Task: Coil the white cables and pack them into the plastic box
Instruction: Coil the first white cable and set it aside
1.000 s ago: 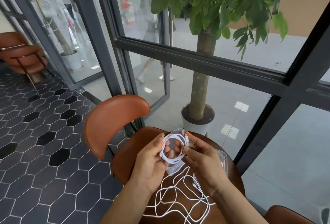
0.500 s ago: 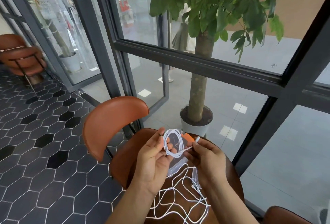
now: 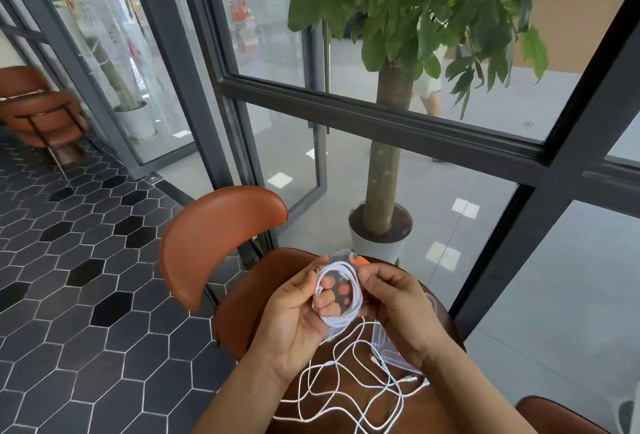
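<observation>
A small round table [image 3: 433,409] with a smooth brown top sits by a big glass wall with dark frames [image 3: 381,118]. The floor [image 3: 69,295] is made of six-sided tiles, grey and black, with thin white lines between them. Three brown chairs show: one with a curved, shiny back [image 3: 214,236] just past the table, one far off at the left [image 3: 41,111], and a bit of one at the bottom right [image 3: 554,413]. Outside the glass stands a tree [image 3: 388,143] with green leaves in a white pot [image 3: 377,246]. Two bare hands are up over the table. The left hand [image 3: 294,316] has its fingers curled shut on a round coil of white cable [image 3: 337,293], with fingertips poking through the ring. The right hand [image 3: 398,298] pinches the coil's right side with thumb and fingers closed. The cable is thin, smooth and bendy. From the coil, a loose white cable [image 3: 346,385] runs down and lies in wavy loops on the table top. A clear plastic box [image 3: 384,347] lies on the table under the right hand, partly hidden, with a spot of orange on it. Something clear with an orange bit [image 3: 360,260] peeks out behind the coil.
</observation>
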Available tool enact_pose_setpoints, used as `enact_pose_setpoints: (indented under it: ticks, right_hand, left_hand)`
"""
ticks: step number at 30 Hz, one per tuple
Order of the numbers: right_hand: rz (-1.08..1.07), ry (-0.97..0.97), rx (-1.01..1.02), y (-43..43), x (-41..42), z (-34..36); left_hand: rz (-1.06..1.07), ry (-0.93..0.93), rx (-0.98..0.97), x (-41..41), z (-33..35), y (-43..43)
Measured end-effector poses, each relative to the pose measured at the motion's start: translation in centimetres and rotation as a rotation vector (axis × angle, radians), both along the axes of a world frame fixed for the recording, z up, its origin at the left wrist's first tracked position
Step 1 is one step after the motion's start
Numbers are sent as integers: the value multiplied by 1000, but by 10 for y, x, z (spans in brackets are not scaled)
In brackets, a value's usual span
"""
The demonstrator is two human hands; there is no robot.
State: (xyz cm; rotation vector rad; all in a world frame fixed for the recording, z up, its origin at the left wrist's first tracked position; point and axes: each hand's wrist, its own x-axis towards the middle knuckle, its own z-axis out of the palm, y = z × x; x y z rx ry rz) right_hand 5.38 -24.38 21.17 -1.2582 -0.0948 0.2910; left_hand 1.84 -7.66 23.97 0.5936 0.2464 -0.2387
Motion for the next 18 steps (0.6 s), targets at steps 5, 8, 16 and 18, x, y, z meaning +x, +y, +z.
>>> enact_pose_setpoints:
  ticks: [5,8,16,18]
  right_hand:
    - [2,-121,-101,-4,-2,-1]
    - [168,6,28,-10,-1,-1]
    - [39,286,505,11,-12,-27]
    - [0,230,501,15,-17,-33]
  left_hand:
    - [-35,22,30,2,-9,3]
    - [-58,50,51,2,-8,3]
    - [57,78,344,4,-9,-6]
    - [90,98,332,2,-12,-7]
